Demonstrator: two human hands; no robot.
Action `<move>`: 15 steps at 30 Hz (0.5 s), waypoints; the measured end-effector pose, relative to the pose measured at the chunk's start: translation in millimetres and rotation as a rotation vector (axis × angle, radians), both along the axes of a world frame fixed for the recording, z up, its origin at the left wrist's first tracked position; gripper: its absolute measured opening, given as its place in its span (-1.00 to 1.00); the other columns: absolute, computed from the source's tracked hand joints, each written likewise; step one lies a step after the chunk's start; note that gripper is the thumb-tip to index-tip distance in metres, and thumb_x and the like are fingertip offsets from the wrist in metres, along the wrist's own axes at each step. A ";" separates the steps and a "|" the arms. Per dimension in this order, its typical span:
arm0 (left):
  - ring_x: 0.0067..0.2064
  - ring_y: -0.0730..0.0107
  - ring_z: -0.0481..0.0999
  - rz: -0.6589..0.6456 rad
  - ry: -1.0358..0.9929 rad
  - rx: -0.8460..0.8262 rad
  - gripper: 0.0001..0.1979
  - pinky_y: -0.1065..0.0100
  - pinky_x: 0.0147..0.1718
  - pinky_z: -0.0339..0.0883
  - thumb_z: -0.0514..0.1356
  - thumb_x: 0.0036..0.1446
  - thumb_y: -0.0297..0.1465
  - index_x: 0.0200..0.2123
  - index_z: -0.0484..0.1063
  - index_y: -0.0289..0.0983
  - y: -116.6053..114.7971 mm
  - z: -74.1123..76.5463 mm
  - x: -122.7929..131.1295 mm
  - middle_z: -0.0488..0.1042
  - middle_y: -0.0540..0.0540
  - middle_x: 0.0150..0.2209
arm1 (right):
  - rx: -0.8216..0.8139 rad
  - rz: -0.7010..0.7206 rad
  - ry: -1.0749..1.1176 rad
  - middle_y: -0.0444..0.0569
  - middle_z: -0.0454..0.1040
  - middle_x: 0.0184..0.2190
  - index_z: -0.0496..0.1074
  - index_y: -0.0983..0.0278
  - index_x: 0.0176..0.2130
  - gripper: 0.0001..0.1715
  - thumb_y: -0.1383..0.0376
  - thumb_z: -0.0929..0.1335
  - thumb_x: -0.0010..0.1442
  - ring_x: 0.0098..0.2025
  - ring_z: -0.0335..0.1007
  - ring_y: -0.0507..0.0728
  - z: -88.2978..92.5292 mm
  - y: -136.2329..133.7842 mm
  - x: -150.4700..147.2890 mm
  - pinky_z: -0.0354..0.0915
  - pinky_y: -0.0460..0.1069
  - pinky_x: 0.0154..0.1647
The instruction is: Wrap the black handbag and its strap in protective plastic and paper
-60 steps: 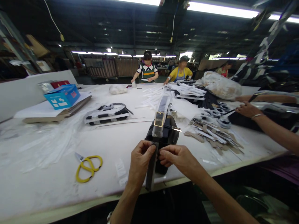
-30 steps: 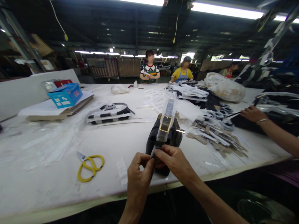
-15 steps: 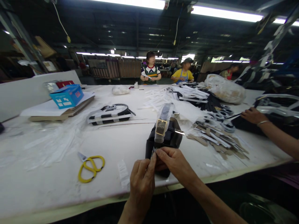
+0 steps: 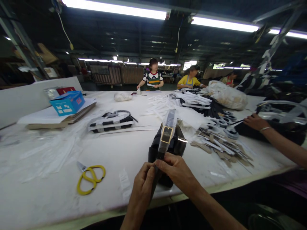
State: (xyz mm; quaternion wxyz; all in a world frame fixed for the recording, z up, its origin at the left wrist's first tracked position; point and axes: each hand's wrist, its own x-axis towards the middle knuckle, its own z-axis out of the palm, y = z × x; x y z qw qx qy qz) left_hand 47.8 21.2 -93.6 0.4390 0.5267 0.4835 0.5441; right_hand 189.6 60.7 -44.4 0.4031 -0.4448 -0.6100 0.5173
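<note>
A black handbag (image 4: 178, 145) with shiny metal fittings stands near the table's front edge. Its black strap (image 4: 157, 174) rises in front of me, with a gold buckle (image 4: 166, 134) under clear plastic wrap (image 4: 170, 118). My left hand (image 4: 142, 179) is closed, pinching the strap below the buckle. Just right of it, my right hand (image 4: 178, 171) grips the same strap with thumb and fingers, close against the bag. Part of the bag is hidden behind both hands. Yellow-handled scissors (image 4: 90, 179) lie to the left, touched by neither hand.
Left stands a blue box (image 4: 67, 103) on stacked boards. A wrapped black piece (image 4: 112, 123) lies mid-table. On the right are cardboard strips (image 4: 223, 143), tape rolls (image 4: 231, 132) and a stuffed plastic bag (image 4: 227, 95). A co-worker's hand (image 4: 256, 122) works at far right; other people stand across the table.
My hands have shifted slightly left and down along the strap, and more black strap shows below the buckle. Across the table, one person now reaches toward a small white item.
</note>
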 end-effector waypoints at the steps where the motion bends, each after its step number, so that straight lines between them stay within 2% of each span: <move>1: -0.36 0.32 0.40 -0.074 -0.051 -0.025 -0.59 0.38 -0.34 0.31 0.06 0.27 -0.04 -0.37 0.44 -0.25 2.2 1.5 1.6 0.44 -0.05 -0.43 | 0.006 -0.006 0.012 -0.08 0.39 -0.42 0.46 0.30 -0.51 -0.61 0.04 0.42 0.09 -0.44 0.34 0.05 0.0 -0.8 -0.6 0.29 -0.08 -0.47; 4: -0.49 0.43 0.31 -0.170 -0.194 -0.096 -0.49 0.42 -0.45 0.22 0.05 0.25 0.02 -0.49 0.40 -0.28 6.5 0.5 8.7 0.37 -0.03 -0.56 | 0.009 -0.026 -0.006 -0.06 0.39 -0.36 0.46 0.30 -0.52 -0.60 0.04 0.40 0.11 -0.46 0.34 0.05 0.8 -1.8 -1.7 0.31 -0.07 -0.48; 8: -0.64 0.61 0.07 -0.140 -0.300 -0.188 -0.52 0.51 -0.65 -0.10 0.20 0.13 0.04 -0.49 0.33 -0.28 8.6 -8.0 15.7 0.22 0.09 -0.65 | 0.080 -0.040 -0.078 -0.02 0.45 -0.34 0.53 0.32 -0.47 -0.66 0.10 0.39 0.12 -0.29 0.37 0.11 2.6 -0.7 -2.3 0.32 -0.05 -0.25; 10: -0.64 0.65 0.01 -0.102 -0.367 -0.202 -0.50 0.54 -0.66 -0.17 0.28 0.03 0.06 -0.48 0.33 -0.29 9.5 -10.3 16.3 0.15 0.14 -0.66 | 0.071 -0.034 -0.057 -0.04 0.45 -0.38 0.54 0.33 -0.44 -0.67 0.11 0.40 0.11 -0.31 0.36 0.10 1.6 -0.1 -1.3 0.31 -0.06 -0.28; 13: -0.60 0.68 0.02 -0.042 -0.467 -0.236 -0.47 0.59 -0.63 -0.14 0.38 -0.11 0.05 -0.46 0.39 -0.32 10.9 -8.4 14.4 0.16 0.14 -0.62 | 0.013 -0.010 0.025 -0.08 0.45 -0.47 0.55 0.34 -0.36 -0.64 0.07 0.41 0.10 -0.43 0.32 0.04 -4.2 1.0 4.7 0.26 -0.09 -0.41; 15: -0.59 0.68 0.03 -0.010 -0.492 -0.265 -0.46 0.61 -0.63 -0.12 0.41 -0.16 0.05 -0.43 0.43 -0.33 11.6 -5.3 13.0 0.17 0.14 -0.62 | -0.017 -0.043 0.065 -0.10 0.44 -0.50 0.56 0.34 -0.32 -0.59 0.03 0.41 0.11 -0.51 0.27 0.00 -9.5 2.0 11.8 0.21 -0.10 -0.49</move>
